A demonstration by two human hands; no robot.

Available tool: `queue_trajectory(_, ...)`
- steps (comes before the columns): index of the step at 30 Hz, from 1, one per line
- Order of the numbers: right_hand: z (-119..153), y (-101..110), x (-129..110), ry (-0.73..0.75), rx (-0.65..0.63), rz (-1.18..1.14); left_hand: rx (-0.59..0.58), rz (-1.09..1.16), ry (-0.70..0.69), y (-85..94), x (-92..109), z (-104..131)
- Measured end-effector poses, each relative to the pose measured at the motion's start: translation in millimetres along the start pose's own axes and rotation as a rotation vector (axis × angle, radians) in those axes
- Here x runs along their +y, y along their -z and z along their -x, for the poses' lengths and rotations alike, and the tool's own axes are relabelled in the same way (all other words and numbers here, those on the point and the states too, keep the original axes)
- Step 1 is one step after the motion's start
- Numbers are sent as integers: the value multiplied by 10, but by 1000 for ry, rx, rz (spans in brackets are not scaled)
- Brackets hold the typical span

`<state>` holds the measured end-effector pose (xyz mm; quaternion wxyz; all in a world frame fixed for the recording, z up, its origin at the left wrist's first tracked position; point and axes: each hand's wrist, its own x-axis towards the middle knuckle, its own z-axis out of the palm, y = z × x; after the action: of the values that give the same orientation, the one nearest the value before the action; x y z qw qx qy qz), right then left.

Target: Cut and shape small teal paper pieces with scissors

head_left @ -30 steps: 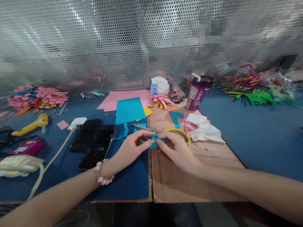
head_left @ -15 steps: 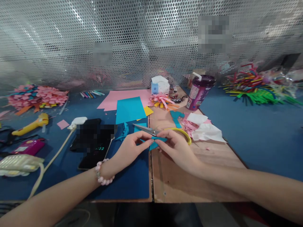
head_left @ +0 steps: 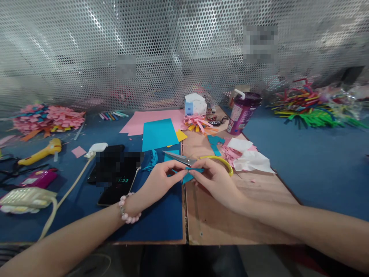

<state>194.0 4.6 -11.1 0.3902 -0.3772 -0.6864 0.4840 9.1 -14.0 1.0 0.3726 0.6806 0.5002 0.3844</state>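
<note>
A small folded piece of blue paper (head_left: 188, 177) is pinched between both hands, above the seam where the blue and wooden tabletops meet. My left hand (head_left: 164, 177) grips its left side with thumb and fingers. From the right, my right hand (head_left: 216, 181) closes on the other side, and the thumbs nearly touch. Just beyond the fingers lie scissors (head_left: 180, 157) with a yellow handle, partly hidden by my right hand. Blue folded scraps (head_left: 152, 159) sit left of the blades, and a blue sheet (head_left: 160, 134) lies farther back.
Two dark phones (head_left: 115, 188) and a white cable (head_left: 73, 182) lie left. Farther left is a yellow glue gun (head_left: 40, 152). A purple cup (head_left: 243, 115) with a straw stands back right, near crumpled white tissue (head_left: 253, 161). A perforated metal panel (head_left: 150, 46) closes off the back.
The view has shifted slightly. Both hands keep the same pinch on the blue paper, with hardly any visible finger movement.
</note>
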Motion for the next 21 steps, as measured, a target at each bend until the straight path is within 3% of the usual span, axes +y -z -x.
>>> queue_trajectory(21, 2, 4, 18, -12, -14, 2, -7, 29, 9, 0, 4, 2)
